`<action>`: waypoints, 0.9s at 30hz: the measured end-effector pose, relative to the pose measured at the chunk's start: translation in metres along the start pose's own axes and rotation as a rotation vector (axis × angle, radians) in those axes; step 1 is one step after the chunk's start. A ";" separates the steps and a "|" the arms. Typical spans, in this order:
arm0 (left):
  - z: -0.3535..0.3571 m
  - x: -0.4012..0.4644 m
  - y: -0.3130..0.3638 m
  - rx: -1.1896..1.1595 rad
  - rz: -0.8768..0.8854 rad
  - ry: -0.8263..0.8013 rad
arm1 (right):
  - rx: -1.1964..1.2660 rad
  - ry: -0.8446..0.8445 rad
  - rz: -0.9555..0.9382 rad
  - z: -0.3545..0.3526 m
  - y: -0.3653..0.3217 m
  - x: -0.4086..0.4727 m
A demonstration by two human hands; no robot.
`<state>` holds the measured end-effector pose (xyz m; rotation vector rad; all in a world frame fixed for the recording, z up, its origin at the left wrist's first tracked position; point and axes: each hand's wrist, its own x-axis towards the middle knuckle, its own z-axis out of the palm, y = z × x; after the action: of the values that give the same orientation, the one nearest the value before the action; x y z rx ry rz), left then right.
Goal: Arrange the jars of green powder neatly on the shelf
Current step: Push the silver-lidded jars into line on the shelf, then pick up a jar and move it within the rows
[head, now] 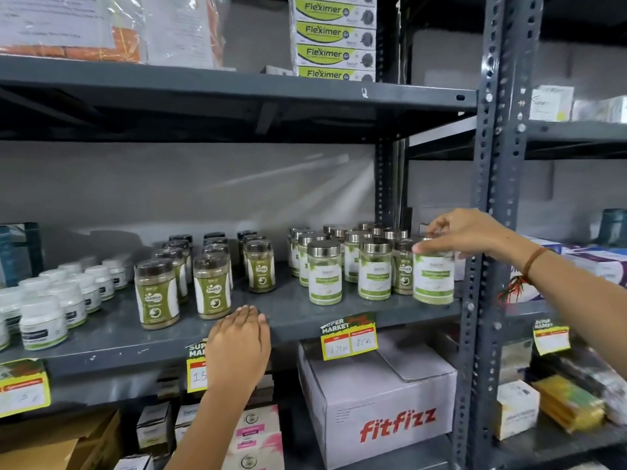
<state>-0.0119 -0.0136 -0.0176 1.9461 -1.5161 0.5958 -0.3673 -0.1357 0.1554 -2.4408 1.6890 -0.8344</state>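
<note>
Right hand (464, 234) grip closed on steel lid of rightmost jar (433, 278). Left hand (237, 344) flat, empty, on shelf edge (291, 322). Slide level with front row (349, 273); label forward; avoid upright post (475, 300).

The stacked green and white boxes (334, 39) on the top shelf each read "Fleximer". The brown-powder jars (156, 293) carry "GASKA" on their labels. A yellow price tag (348, 337) on the shelf edge says "SUPER MARKET", with handwritten "170" and "85" (the small print is too blurred to read). Below it, a white carton (383, 408) shows "fitfizz" in red. A half-hidden tag (196, 368) shows "SUP", "MAR" and "15".
</note>
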 end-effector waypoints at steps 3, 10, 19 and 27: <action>0.003 0.001 0.000 0.026 -0.003 0.004 | -0.154 0.006 0.032 0.000 0.012 0.012; 0.006 0.000 -0.002 0.047 -0.023 0.009 | -0.269 -0.106 0.109 0.012 0.019 0.039; 0.003 0.001 -0.001 0.050 -0.016 -0.006 | -0.345 -0.178 0.166 0.015 0.009 0.041; 0.000 -0.001 0.002 0.044 -0.039 -0.016 | -0.674 0.186 -0.056 0.008 -0.007 0.037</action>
<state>-0.0138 -0.0131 -0.0175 2.0130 -1.4829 0.6026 -0.3490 -0.1672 0.1657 -2.8999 2.2798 -0.5695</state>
